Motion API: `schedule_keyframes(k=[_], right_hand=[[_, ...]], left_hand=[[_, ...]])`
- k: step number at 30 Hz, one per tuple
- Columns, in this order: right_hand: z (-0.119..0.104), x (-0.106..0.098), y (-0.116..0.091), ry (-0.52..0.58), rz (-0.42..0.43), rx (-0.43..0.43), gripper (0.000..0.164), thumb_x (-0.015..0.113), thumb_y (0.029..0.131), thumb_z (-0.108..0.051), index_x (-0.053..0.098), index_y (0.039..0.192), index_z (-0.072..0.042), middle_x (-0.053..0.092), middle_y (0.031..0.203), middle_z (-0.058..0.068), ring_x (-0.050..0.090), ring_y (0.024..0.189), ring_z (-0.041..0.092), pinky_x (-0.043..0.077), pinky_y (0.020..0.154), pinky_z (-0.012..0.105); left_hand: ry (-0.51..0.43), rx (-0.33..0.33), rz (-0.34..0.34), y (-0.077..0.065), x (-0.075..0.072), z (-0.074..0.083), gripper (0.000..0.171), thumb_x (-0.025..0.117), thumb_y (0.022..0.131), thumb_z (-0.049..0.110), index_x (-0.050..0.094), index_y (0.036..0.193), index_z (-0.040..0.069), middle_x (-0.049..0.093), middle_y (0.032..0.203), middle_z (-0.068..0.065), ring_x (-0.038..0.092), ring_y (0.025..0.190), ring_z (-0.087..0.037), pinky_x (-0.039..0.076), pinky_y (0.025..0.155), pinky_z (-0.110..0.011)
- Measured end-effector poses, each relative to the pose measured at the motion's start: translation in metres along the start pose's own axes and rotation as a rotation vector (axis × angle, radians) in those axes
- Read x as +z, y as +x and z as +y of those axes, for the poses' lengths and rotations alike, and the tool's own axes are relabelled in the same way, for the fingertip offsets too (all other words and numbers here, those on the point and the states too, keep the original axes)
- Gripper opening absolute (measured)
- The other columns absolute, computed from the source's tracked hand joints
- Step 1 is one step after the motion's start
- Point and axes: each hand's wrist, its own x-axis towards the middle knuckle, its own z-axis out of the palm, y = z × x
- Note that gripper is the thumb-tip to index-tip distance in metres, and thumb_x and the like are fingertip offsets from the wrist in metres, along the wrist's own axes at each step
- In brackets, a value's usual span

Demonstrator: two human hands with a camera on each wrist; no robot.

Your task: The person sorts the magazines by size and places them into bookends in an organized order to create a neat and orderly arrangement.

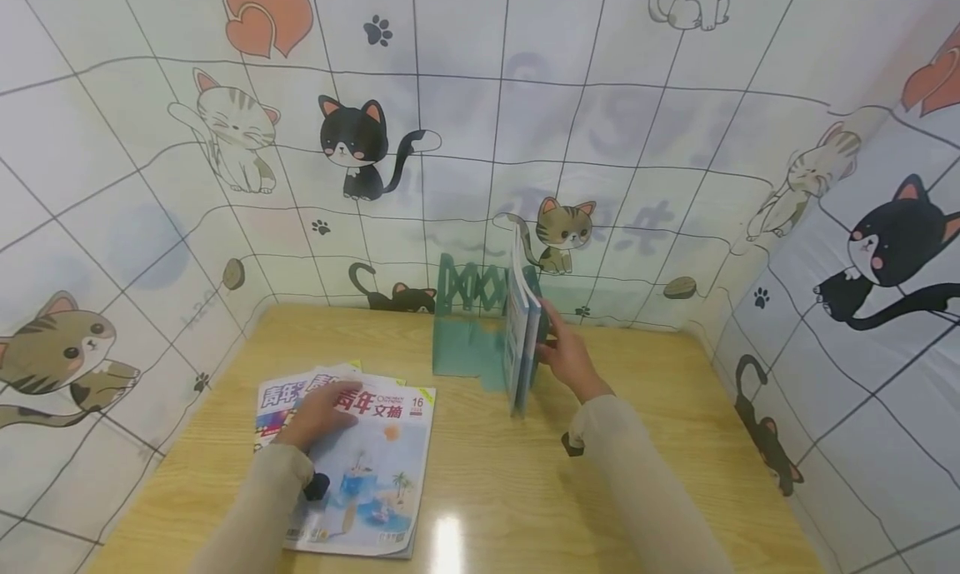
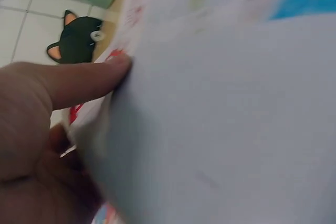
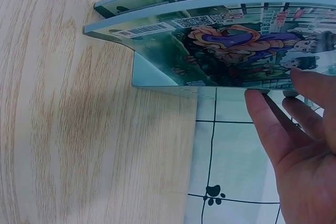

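My left hand (image 1: 318, 416) lies over several overlapping magazines (image 1: 371, 474) at the table's left. Close up, its thumb presses one magazine's edge (image 2: 157, 108) while the other fingers curl beneath. A green bookend (image 1: 467, 349) with cut-out uprights stands at the back middle. Thin magazines (image 1: 519, 332) stand upright at its right end, jutting toward me. My right hand (image 1: 572, 357) grips that end from the right; in the right wrist view the thumb touches beside the illustrated cover (image 3: 252, 51) and the fingers bend at the bookend's rear edge. Some fingertips are hidden.
The wooden table (image 1: 480, 491) meets a cloth wall (image 1: 465, 124) printed with cats and grid lines directly behind the bookend. Similar cloth stands at both sides. Each wrist wears a small dark device.
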Motion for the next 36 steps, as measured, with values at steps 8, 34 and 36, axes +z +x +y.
schedule_keyframes(k=[8,34,36], right_hand=[[-0.001,0.001,-0.001,0.032,-0.004,-0.012,0.088,0.058,0.092,0.009,0.021,0.153,-0.043,0.041,0.144,0.027,0.059,0.11,0.046,0.057,0.073,0.037],[0.004,0.002,-0.001,0.064,0.002,-0.018,0.087,0.057,0.093,0.008,0.021,0.152,-0.043,0.045,0.14,0.028,0.061,0.108,0.044,0.057,0.073,0.038],[0.004,0.002,-0.001,0.064,0.003,-0.016,0.087,0.057,0.093,0.008,0.022,0.152,-0.044,0.045,0.14,0.028,0.061,0.108,0.044,0.057,0.073,0.038]], left_hand=[[-0.039,-0.046,-0.075,-0.014,-0.019,0.014,0.062,0.075,0.076,0.005,0.063,0.132,0.029,0.041,0.147,-0.019,0.055,0.112,-0.041,0.055,0.071,-0.042],[-0.041,0.174,0.045,-0.014,-0.023,0.039,0.06,0.069,0.08,0.0,0.064,0.13,0.033,0.063,0.125,-0.008,0.059,0.104,-0.03,0.051,0.078,-0.042],[-0.026,0.185,0.065,-0.013,-0.023,0.043,0.059,0.07,0.079,0.0,0.065,0.128,0.033,0.062,0.126,-0.008,0.058,0.105,-0.031,0.051,0.079,-0.042]])
